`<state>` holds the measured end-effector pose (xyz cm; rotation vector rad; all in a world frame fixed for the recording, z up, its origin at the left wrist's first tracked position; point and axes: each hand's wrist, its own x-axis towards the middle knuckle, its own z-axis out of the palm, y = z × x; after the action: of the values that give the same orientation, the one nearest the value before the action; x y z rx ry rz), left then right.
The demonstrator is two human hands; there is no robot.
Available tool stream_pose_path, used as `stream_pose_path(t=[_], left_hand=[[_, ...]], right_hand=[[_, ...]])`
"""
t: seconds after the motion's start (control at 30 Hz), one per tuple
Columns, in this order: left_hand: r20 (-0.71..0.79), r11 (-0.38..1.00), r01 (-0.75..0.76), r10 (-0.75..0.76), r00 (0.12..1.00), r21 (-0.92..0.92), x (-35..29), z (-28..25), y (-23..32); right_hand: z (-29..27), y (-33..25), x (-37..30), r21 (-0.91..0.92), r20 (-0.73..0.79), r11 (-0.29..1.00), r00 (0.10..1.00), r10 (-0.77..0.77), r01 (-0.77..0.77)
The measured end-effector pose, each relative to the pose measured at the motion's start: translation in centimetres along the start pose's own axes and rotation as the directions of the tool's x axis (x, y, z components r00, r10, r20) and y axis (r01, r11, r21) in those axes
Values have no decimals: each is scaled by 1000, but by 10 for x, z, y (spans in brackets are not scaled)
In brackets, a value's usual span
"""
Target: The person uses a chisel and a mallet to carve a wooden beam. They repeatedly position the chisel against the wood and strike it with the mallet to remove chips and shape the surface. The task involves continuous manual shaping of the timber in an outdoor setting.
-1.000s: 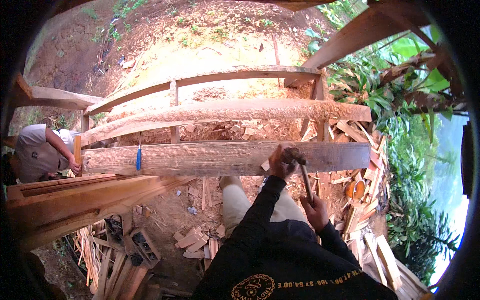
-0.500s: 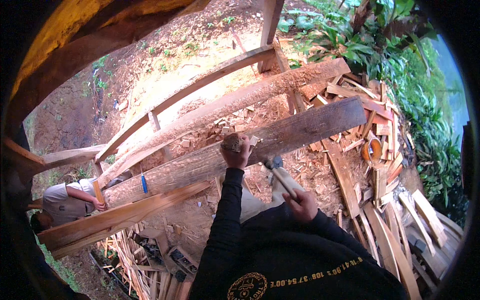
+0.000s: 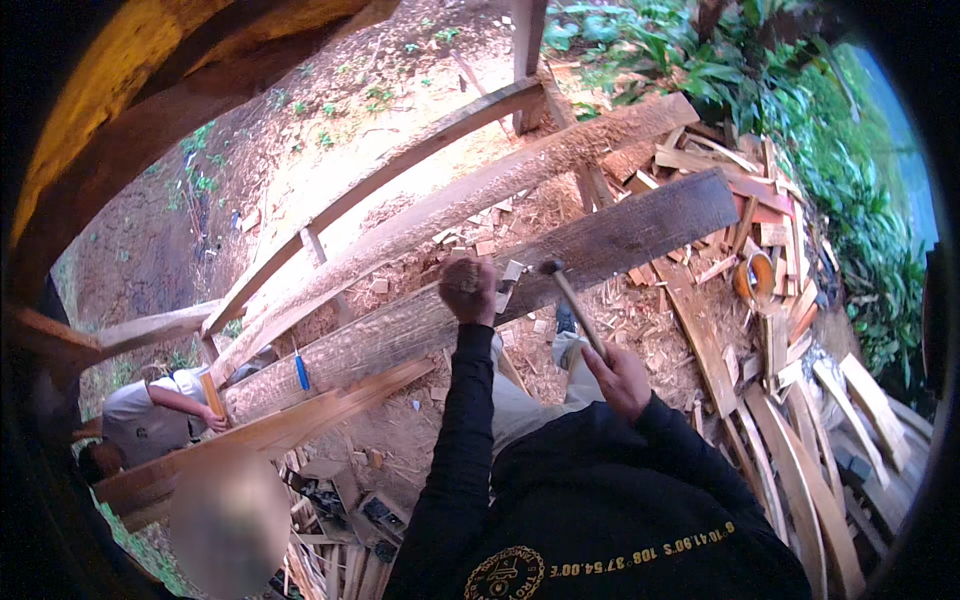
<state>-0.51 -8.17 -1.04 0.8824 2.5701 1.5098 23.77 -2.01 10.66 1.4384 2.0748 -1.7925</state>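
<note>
My left hand [image 3: 472, 300] is closed around a brown, rough-topped lump [image 3: 463, 277] that looks like wood, just over a long dark plank [image 3: 640, 232]. Pale wood pieces [image 3: 513, 272] show beside this fist; whether it touches them I cannot tell. In my right hand [image 3: 622, 380] is the wooden handle of a hammer [image 3: 577, 308]. The hammer's dark head is over the plank's near side, a short way right of my left fist. Farther left along the plank lies a blue-handled tool [image 3: 301, 372].
A co-worker [image 3: 150, 420] bends at the plank's left end, a hand on a small wood piece [image 3: 213, 396]. Beyond runs a chip-covered beam [image 3: 480, 195]. Offcuts [image 3: 790, 440] and an orange round container [image 3: 753, 277] lie right. A blurred round patch hides the lower left.
My right hand has moved up and slightly right, carrying the hammer head farther over the plank. The left hand stays nearly in place. A blurred patch has appeared at the lower left.
</note>
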Motion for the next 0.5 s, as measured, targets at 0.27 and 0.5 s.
stream_pose_path(t=[0.27, 0.5], left_hand=[[41, 979, 132, -127, 991, -158, -12, 8, -7], [-31, 989, -146, 145, 989, -13, 0, 2, 4]], right_hand=[[8, -83, -12, 412, -20, 741, 818, -574, 530], [18, -21, 26, -382, 106, 820, 901, -420, 427]])
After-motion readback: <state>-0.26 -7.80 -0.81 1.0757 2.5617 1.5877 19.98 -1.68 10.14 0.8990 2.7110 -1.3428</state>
